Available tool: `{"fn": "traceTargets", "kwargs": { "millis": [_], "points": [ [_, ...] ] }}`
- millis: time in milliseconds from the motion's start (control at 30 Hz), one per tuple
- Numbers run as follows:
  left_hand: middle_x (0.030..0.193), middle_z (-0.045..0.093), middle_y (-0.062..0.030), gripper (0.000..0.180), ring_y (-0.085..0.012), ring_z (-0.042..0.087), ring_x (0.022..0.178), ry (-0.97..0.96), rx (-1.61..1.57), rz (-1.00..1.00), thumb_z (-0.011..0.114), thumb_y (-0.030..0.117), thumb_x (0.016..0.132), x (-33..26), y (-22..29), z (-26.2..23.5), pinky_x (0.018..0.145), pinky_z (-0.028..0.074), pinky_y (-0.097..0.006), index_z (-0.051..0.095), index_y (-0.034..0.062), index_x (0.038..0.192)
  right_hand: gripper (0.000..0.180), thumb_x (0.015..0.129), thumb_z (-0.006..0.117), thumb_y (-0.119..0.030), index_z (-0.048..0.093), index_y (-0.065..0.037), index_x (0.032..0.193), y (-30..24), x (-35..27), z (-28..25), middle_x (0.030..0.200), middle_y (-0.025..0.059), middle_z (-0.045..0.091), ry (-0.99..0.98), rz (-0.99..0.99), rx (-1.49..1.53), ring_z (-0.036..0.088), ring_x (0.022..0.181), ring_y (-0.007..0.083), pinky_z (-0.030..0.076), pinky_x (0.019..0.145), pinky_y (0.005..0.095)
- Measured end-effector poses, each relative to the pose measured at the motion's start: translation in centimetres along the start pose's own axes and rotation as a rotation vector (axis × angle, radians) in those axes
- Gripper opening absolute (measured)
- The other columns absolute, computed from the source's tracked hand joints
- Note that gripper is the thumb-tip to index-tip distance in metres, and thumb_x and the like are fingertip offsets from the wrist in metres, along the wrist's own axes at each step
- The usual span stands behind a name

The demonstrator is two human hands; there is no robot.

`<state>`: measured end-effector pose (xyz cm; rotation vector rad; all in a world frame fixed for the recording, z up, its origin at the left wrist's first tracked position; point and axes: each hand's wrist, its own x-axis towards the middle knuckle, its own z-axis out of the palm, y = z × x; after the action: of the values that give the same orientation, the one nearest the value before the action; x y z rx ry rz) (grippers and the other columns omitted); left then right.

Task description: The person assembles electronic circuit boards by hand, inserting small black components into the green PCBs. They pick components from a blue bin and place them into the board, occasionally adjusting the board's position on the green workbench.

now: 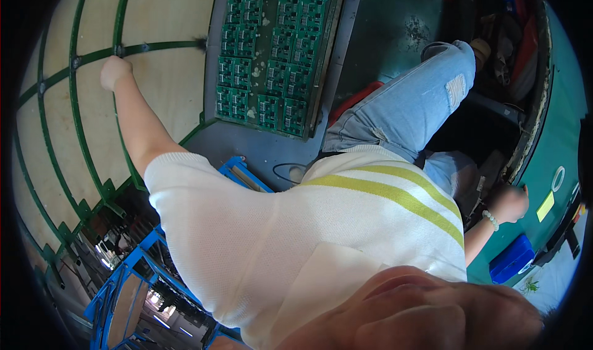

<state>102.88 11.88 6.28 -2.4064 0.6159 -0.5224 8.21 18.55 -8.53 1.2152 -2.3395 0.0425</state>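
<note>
My left grip (116, 73) is at the end of an outstretched arm, on the far left, beside a crossing in the green metal frame (162, 46) that runs over the pale wooden panel (167, 16). The fingers look curled, but whether they are clamped on a bar or only folded together I cannot tell. I'd guess the bars are there to stiffen the panel; a joint like that would make a firm place to lean.

My right grip (509, 203), a bead bracelet (490, 220) just behind it, is over the inner edge of the green bench (532, 224) on the right. It is blurred, so I cannot tell whether its fingers are apart, together or round something. Near it on the bench lie a yellow slip (545, 206), a pale ring (558, 179) and a blue plastic piece (513, 260), probably set there to be within easy reach.

Between my two arms, farther off, green circuit boards (238, 39) lie in paired columns on a dark carrier (264, 47), which rests on a grey surface (247, 149). The ordered rows presumably make them easy to count and pick. My denim leg (395, 103) stretches away to their right, well apart from both grips.
</note>
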Motion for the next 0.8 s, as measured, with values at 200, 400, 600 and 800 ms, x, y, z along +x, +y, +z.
{"fn": "traceTargets", "kwargs": {
  "millis": [200, 400, 600, 800],
  "points": [
    [0.104, 0.07, -0.0139, 0.028, -0.0312, 0.068, 0.098, 0.029, -0.022, 0.076, 0.064, 0.031, 0.081, -5.5, 2.1, -3.3, 0.078, 0.056, -0.041, 0.073, 0.0099, 0.098, 0.034, 0.086, 0.048, -0.024, 0.064, -0.027, 0.116, -0.3, -0.1, -0.1, 0.113, 0.0096, 0.059, 0.018, 0.013, -0.002, 0.055, 0.1, 0.0352, 0.045, 0.077, 0.0515],
    [0.098, 0.071, -0.014, 0.031, -0.0308, 0.069, 0.092, 0.037, -0.085, 0.177, 0.07, 0.037, 0.076, -9.6, 4.3, -3.5, 0.076, 0.057, -0.042, 0.073, 0.0095, 0.092, 0.035, 0.086, 0.049, -0.023, 0.064, -0.027, 0.117, -0.1, -0.1, 0.2, 0.114, 0.008, 0.059, 0.056, -0.02, 0.031, 0.055, 0.102, 0.0345, 0.045, 0.079, 0.0517],
    [0.095, 0.07, -0.0155, 0.038, -0.0319, 0.069, 0.09, -0.003, -0.141, 0.392, 0.073, 0.041, 0.071, -13.4, 8.5, -3.5, 0.077, 0.056, -0.042, 0.072, 0.0078, 0.088, 0.035, 0.087, 0.049, -0.023, 0.063, -0.026, 0.118, -0.2, -0.5, -0.3, 0.117, 0.0071, 0.059, 0.026, -0.003, 0.034, 0.055, 0.104, 0.033, 0.045, 0.082, 0.0513],
    [0.096, 0.07, -0.0166, 0.044, -0.0317, 0.068, 0.093, -0.196, -0.213, 0.654, 0.072, 0.045, 0.07, -19.2, 15.3, -2.7, 0.079, 0.055, -0.043, 0.073, 0.006, 0.091, 0.036, 0.087, 0.05, -0.021, 0.061, -0.024, 0.12, -0.8, -0.3, -1.1, 0.119, 0.0053, 0.058, 0.017, -0.007, 0.049, 0.054, 0.107, 0.0313, 0.044, 0.084, 0.0506]
  ]
}}
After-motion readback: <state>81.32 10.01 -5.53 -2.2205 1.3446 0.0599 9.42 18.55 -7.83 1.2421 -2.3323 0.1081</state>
